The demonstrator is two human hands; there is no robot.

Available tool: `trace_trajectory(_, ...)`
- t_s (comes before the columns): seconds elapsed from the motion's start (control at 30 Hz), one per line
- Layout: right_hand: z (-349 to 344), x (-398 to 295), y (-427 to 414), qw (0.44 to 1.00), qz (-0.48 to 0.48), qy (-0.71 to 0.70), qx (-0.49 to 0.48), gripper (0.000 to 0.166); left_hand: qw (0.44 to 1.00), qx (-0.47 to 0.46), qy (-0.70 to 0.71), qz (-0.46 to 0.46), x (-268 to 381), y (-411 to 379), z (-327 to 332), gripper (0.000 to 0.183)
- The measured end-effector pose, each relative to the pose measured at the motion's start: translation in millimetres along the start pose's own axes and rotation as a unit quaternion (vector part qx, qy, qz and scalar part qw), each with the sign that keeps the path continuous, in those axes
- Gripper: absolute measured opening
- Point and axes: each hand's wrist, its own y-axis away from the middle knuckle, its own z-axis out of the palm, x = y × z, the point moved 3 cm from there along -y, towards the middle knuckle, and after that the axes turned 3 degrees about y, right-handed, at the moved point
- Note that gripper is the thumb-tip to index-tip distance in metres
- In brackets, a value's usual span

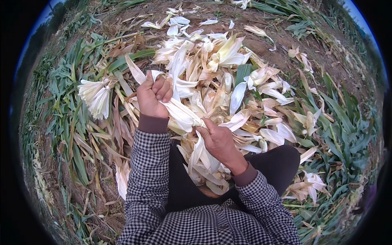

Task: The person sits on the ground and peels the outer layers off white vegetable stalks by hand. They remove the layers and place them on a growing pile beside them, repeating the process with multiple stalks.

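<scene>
A bundle of pale corn husks (182, 114) stretches between my two hands, over the near part of a husk heap. My left hand (154, 93) is closed around its upper left end, and one husk strip sticks up beyond the fist. My right hand (219, 139) grips the lower right end, thumb and forefinger pinched at its base. Whether the bundle holds a cob cannot be seen. White husk leaves (203, 156) hang below my right hand, between my knees. Past both hands spreads the heap of loose dry husks (211, 85).
Green and dry corn stalks with leaves (73, 122) lie along the left; more corn leaves (343, 128) lie at the right. A fanned bunch of white husks (96, 98) rests on the left stalks. Brown soil (263, 49) shows beyond the heap, with scattered husks.
</scene>
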Motion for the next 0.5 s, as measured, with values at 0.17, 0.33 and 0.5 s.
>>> trace_trajectory(0.17,3,-7,7,0.994,0.055,-0.065,-0.070,0.021,0.988,0.149,-0.010,-0.047,-14,-13,-18,0.029)
trace_trajectory(0.33,-7,-5,47,0.979,0.130,-0.139,-0.076,0.025,0.950,0.267,-0.029,0.161,35,-36,-52,0.029)
trace_trajectory(0.5,-32,44,117,0.955,0.252,-0.157,-0.026,0.028,0.990,0.110,-0.003,0.084,70,-25,-58,0.034)
